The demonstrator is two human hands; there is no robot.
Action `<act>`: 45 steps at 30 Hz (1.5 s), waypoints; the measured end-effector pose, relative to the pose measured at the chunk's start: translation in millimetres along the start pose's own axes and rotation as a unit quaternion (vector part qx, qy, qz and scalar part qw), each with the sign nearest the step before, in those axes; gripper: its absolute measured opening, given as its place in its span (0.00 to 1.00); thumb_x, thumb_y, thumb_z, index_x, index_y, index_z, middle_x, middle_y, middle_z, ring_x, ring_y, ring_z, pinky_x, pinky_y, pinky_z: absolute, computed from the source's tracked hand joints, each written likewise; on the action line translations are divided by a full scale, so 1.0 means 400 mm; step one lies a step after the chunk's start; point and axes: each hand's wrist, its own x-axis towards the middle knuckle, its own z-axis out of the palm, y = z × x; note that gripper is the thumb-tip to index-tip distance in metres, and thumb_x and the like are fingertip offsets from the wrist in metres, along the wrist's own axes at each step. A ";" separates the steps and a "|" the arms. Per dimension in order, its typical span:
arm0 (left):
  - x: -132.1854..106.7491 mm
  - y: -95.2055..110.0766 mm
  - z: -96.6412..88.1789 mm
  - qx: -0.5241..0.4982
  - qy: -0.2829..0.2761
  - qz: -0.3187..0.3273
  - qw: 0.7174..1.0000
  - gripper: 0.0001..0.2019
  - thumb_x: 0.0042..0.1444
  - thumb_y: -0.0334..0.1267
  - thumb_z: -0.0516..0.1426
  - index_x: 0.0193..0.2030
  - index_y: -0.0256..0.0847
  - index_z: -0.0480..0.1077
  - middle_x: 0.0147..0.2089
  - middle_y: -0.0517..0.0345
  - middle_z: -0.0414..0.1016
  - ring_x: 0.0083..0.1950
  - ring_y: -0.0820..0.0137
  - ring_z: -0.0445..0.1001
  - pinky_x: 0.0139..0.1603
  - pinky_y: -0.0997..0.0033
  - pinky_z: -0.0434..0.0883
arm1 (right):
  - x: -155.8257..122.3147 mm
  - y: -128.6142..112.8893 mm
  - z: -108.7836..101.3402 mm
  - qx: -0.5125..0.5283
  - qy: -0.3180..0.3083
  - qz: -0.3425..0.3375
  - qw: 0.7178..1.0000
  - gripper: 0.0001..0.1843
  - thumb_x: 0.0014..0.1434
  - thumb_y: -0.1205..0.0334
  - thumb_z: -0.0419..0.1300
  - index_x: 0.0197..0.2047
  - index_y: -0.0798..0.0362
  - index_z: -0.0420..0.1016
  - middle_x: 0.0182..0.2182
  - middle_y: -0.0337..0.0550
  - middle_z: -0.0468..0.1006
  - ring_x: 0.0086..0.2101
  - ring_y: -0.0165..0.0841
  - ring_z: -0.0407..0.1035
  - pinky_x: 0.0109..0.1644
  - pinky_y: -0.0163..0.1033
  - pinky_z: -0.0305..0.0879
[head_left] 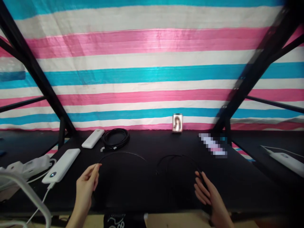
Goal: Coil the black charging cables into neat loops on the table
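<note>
On the worktop (249, 183), the left hand (85, 185) is pinching the thin cable (123, 153), right hand (209, 193) fingers apart; tugging risks tangling its loops.

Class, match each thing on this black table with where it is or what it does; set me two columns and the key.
1 left hand
2 coiled cable
3 small card
4 near power bank

A leans against the striped sheet
B has a white lead plugged in
C pinches the thin black cable
D lies beside the far power bank

Pairs: 1-C, 2-D, 3-A, 4-B
</note>
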 end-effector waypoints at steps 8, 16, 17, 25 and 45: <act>-0.049 -0.005 0.078 -0.028 -0.092 -0.052 0.994 0.24 0.42 0.57 0.61 0.37 0.37 0.71 0.15 0.73 0.49 0.14 0.83 0.46 0.12 0.84 0.44 | -0.001 0.039 0.053 0.030 -0.020 -0.017 0.999 0.22 0.50 0.44 0.64 0.39 0.55 0.73 0.13 0.24 0.51 0.11 0.18 0.44 0.13 0.26 0.46; 0.008 0.071 0.066 -0.074 0.082 0.005 0.994 0.25 0.36 0.54 0.65 0.38 0.38 0.73 0.17 0.70 0.52 0.17 0.82 0.49 0.13 0.85 0.45 | -0.025 0.010 0.044 -0.014 -0.025 0.000 1.000 0.29 0.47 0.40 0.64 0.42 0.56 0.74 0.08 0.23 0.51 0.07 0.20 0.44 0.12 0.30 0.53; 0.021 0.070 0.063 -0.061 0.088 0.008 0.994 0.25 0.36 0.55 0.64 0.37 0.38 0.74 0.17 0.70 0.53 0.18 0.82 0.49 0.14 0.84 0.46 | -0.025 0.004 0.042 -0.023 -0.025 -0.008 0.999 0.29 0.48 0.40 0.63 0.43 0.56 0.74 0.08 0.24 0.53 0.07 0.21 0.46 0.13 0.32 0.56; 0.076 0.012 0.073 0.117 0.004 -0.007 0.993 0.28 0.35 0.62 0.61 0.31 0.35 0.74 0.15 0.68 0.52 0.19 0.78 0.51 0.17 0.79 0.50 | 0.001 -0.041 0.023 -0.198 -0.082 -0.063 0.975 0.28 0.53 0.38 0.56 0.45 0.53 0.74 0.18 0.42 0.74 0.20 0.34 0.69 0.24 0.37 0.62; 0.081 0.075 0.174 -0.113 0.131 -0.032 0.984 0.30 0.21 0.53 0.68 0.34 0.38 0.74 0.23 0.65 0.66 0.23 0.80 0.60 0.16 0.85 0.56 | 0.053 -0.028 0.015 -0.161 -0.039 -0.040 0.985 0.33 0.47 0.40 0.63 0.47 0.58 0.73 0.07 0.25 0.54 0.08 0.24 0.54 0.15 0.33 0.63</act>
